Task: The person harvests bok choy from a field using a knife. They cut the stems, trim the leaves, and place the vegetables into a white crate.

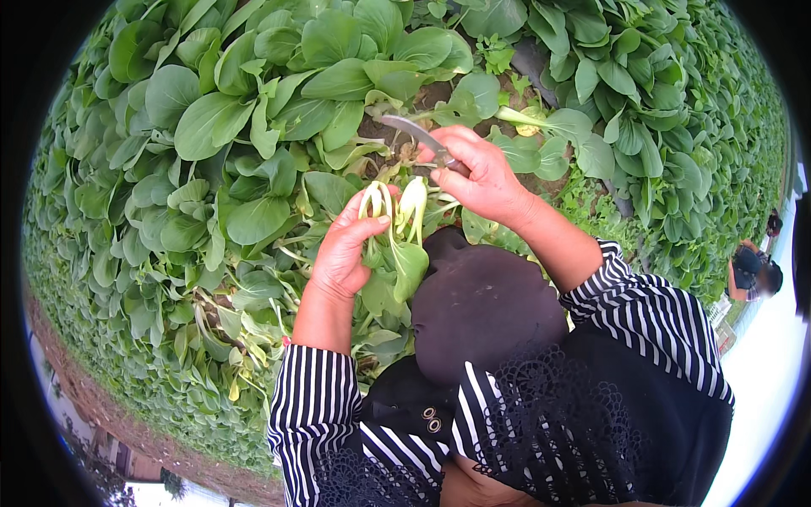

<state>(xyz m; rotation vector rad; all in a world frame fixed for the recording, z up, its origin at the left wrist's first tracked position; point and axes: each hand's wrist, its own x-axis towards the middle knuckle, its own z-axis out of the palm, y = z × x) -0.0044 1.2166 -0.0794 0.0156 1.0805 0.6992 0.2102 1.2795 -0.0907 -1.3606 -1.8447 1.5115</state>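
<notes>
Between its thumb and fingers, my left hand (348, 244) grips a small bunch of bok choy (410, 209), its pale stalk bases upward and green leaves hanging down. My right hand (478, 171) is up and to the right of it, closed around the handle of a curved knife (412, 128). The blade points to the upper left, above the bunch and apart from it. Part of the handle is hidden in my fingers. Behind the blade lie soil and cut leaves. A loose bok choy plant (538, 120) lies on the ground right of the blade.
Dense rows of bok choy (247, 127) stand to the left and the upper right (640, 82). Strips of dark sheeting (533, 66) show between them. Wilted, yellowing leaves (253, 342) lie low on the left. Another person (751, 272) is at the far right edge of the field.
</notes>
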